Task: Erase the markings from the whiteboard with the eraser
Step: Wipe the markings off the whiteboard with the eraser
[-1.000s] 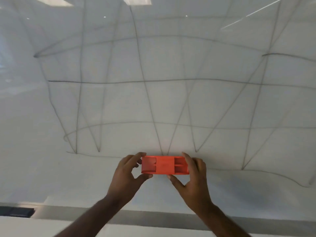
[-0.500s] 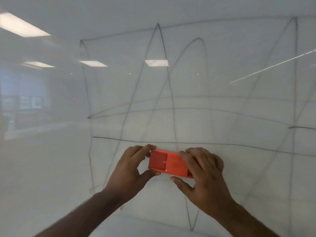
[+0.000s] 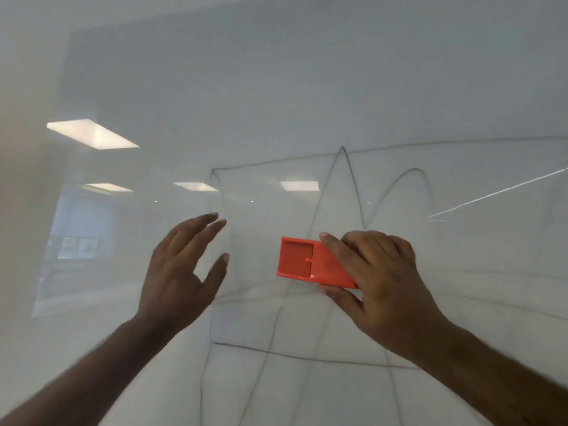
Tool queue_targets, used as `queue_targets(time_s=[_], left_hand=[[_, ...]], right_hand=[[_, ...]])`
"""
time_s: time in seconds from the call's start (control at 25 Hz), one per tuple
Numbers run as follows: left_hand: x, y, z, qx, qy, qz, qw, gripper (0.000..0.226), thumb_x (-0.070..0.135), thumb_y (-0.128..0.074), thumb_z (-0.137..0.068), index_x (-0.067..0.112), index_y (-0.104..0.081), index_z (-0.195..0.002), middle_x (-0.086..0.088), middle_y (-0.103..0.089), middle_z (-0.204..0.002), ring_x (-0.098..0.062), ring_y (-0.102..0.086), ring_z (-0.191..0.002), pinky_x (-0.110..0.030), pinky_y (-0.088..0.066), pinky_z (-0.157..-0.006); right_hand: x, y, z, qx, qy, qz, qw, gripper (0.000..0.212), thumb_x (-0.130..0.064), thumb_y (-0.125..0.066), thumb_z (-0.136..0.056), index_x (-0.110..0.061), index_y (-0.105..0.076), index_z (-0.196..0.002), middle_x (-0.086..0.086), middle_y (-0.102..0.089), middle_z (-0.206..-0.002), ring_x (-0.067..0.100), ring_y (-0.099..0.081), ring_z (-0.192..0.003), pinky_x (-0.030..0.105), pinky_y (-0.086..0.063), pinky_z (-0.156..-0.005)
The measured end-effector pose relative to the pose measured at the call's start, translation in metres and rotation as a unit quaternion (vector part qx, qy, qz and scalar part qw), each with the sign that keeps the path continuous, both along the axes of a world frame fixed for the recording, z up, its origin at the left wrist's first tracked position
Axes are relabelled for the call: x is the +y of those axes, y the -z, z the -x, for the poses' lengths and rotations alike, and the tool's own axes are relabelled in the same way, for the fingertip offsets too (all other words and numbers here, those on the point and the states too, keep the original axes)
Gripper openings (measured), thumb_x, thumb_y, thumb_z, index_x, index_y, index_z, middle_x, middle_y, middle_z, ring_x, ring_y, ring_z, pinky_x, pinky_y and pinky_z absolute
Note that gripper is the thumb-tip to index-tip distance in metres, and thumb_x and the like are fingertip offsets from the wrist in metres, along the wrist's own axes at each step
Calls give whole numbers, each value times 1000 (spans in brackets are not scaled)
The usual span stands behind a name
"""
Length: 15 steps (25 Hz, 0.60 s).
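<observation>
Head view: the right hand [image 3: 381,281] pinches the orange eraser [image 3: 302,262] between thumb and fingers, against the whiteboard [image 3: 276,103] near the upper left corner of the dark markings [image 3: 307,356]. The left hand [image 3: 181,272] hangs spread, apart from the eraser.

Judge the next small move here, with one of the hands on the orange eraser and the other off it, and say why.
Probably press the eraser flat to the whiteboard and sweep it across the nearest marker lines. The right hand alone grips it, the left hand is open and apart, and the drawn lines all look unerased. Whether the eraser already touches the board is unclear.
</observation>
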<state>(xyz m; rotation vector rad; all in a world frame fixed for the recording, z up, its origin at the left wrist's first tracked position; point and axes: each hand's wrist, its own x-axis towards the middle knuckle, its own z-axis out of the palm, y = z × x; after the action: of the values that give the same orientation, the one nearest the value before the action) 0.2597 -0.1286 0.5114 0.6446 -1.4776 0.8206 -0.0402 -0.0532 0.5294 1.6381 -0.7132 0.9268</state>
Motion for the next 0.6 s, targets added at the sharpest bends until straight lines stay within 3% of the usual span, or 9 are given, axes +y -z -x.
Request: queue_targets(time_s=[0.16,0.36,0.48,0.6], left_hand=[[-33,-29,-52,75,-65,-51,994,63,44,-38,-100,13,-38,-155,-7,-40,-160,-26,-35,-149,-45,-32,-118],[-77,-19,-65,21,-83,-104,991,68,53,-23,-103,25,-6,-162,7,-5,-169,-5,2,-156,-28,-6,-127],[-89,-8,-57,33,-82,-99,991,66,46,-26,-104,19,-9,-162,3,-8,-170,-10,-1,-157,-30,-4,-127],[-92,-6,-59,28,-76,-90,993,64,41,-28,-105,19,-10,-162,4,-8,-170,-10,-2,-157,-27,-3,-127]], right_hand=[[-16,-49,-37,46,6,6,999,64,-56,-47,-92,-15,-49,-141,2,-56,-109,24,-54,-98,39,-38,-86],[-45,-101,-80,84,20,66,994,65,-53,-53,-89,-11,-52,-139,5,-57,-108,26,-53,-95,39,-37,-82],[-63,-132,-105,82,36,104,991,65,-52,-53,-88,-10,-52,-138,9,-57,-107,28,-52,-95,40,-34,-81],[-80,-158,-133,22,45,101,994,63,-50,-57,-87,-11,-54,-137,12,-57,-107,32,-53,-96,41,-37,-80]])
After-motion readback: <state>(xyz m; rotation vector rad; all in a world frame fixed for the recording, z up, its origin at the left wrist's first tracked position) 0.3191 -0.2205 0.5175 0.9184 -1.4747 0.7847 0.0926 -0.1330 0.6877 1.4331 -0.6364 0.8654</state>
